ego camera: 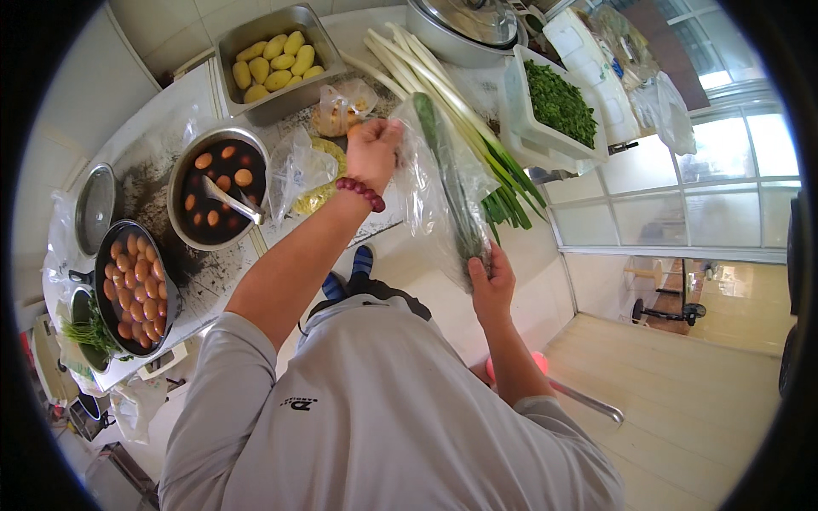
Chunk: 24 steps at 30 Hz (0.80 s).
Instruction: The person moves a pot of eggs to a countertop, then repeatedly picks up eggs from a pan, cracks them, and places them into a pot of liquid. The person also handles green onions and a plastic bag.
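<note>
A clear plastic bag (422, 191) hangs between my two hands, above the floor at the counter's front edge. Inside it lies a long dark green cucumber (427, 118), partly blurred by the film. My left hand (374, 150), with a red bead bracelet at the wrist, pinches the bag near its upper end. Lower down, my right hand (492, 281) grips the bag around the cucumber's near end, thumb on top. Behind the bag, long scallions (441, 83) lie on the counter, their green leaves hanging over the edge.
Left on the counter (211, 281) stand a pot of eggs in dark liquid (217, 179) with a ladle and a pan of brown eggs (137, 287). Peeled potatoes (278, 61) fill a steel tray. A white bin holds chopped greens (559, 102); bagged food (319, 166) sits near my left hand.
</note>
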Each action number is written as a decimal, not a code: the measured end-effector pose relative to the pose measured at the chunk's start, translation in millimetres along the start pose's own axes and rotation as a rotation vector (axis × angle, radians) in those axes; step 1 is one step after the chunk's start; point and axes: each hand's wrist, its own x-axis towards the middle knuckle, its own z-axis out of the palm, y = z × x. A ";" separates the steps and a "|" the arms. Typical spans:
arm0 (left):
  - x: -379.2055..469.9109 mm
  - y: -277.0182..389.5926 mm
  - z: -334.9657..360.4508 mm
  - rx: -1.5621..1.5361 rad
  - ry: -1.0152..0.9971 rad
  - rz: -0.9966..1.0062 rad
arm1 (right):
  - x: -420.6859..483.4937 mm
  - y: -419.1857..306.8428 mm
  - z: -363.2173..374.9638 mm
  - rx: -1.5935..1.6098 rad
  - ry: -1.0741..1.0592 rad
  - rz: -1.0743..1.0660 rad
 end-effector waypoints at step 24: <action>-88.2 -24.8 87.6 -0.214 -0.504 -0.393 | 52.0 9.8 -71.5 0.939 -0.450 0.358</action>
